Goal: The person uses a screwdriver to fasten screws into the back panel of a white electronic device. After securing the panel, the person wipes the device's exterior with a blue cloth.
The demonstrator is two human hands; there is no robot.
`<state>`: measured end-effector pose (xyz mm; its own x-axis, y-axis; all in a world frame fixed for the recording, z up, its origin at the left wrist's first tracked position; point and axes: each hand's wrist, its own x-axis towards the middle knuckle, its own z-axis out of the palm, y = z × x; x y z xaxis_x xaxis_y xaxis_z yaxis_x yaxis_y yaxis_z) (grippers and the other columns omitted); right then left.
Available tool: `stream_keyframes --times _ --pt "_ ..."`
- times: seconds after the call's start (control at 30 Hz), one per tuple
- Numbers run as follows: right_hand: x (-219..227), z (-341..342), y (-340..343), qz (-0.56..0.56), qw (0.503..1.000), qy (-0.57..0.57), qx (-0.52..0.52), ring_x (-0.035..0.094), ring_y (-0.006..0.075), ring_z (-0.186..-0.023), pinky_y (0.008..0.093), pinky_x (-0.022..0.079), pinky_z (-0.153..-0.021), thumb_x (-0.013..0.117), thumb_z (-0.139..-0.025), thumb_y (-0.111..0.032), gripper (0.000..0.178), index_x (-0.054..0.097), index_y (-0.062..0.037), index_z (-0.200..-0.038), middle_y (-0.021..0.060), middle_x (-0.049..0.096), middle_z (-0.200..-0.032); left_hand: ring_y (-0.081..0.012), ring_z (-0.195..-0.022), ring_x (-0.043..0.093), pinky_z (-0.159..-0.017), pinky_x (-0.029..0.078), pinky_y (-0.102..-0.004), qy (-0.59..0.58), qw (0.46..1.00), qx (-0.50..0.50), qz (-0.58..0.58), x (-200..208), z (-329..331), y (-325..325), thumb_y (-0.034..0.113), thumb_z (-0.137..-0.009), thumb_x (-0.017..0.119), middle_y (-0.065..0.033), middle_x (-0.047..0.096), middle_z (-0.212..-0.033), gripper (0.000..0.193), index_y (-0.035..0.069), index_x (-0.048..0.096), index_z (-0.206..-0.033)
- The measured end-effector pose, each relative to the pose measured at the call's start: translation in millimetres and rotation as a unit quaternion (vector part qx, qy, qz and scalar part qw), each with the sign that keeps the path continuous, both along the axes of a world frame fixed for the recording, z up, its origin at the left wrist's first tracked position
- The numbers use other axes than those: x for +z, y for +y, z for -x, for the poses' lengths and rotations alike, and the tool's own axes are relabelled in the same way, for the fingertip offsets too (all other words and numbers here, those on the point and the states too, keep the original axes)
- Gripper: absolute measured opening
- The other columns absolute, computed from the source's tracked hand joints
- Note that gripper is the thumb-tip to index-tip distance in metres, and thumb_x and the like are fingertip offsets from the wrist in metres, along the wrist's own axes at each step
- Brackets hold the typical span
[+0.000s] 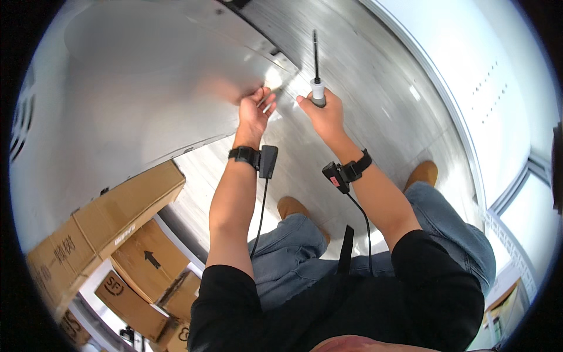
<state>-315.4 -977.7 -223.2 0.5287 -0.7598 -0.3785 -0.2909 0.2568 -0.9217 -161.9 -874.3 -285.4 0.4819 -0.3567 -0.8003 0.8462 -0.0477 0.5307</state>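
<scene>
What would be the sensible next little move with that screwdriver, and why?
Probably tilt the screwdriver down toward the corner of the metal panel. The right hand grips its handle with the shaft pointing away, its tip touching nothing that shows, while the left hand rests its fingers at that panel corner, as if steadying it. No screw is clearly visible there, so this is a guess.
</scene>
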Motion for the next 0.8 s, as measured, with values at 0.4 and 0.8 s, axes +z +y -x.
stream_keyframes --times 0.4,0.8 --pt "179.7 -52.3 2.6 0.039 0.958 -0.285 0.02 0.055 0.0086 -0.07 0.0243 0.044 -0.062 0.071 -0.084 -0.015 0.024 0.062 -0.0013 -0.102 0.0021 0.06 -0.084 -0.0218 -0.087 0.06 -0.079 0.054 -0.037 -0.051 0.992 0.094 0.063 100.9 3.8 37.7 0.01 -0.093 0.052 -0.0059 0.061 -0.095 0.012 0.005 0.059 -0.101" --pt "350.8 -60.1 14.8 0.295 0.896 -0.325 0.075 0.057 0.0086 -0.077 0.0248 0.047 -0.066 0.072 -0.086 -0.023 0.044 0.059 0.0006 -0.121 0.0039 0.061 -0.097 -0.0292 -0.095 0.06 -0.089 0.054 -0.0401 -0.048 0.973 0.156 0.162 187.0 19.7 63.1 0.003 -0.092 0.049 -0.012 0.059 -0.099 0.013 -0.002 0.057 -0.1"
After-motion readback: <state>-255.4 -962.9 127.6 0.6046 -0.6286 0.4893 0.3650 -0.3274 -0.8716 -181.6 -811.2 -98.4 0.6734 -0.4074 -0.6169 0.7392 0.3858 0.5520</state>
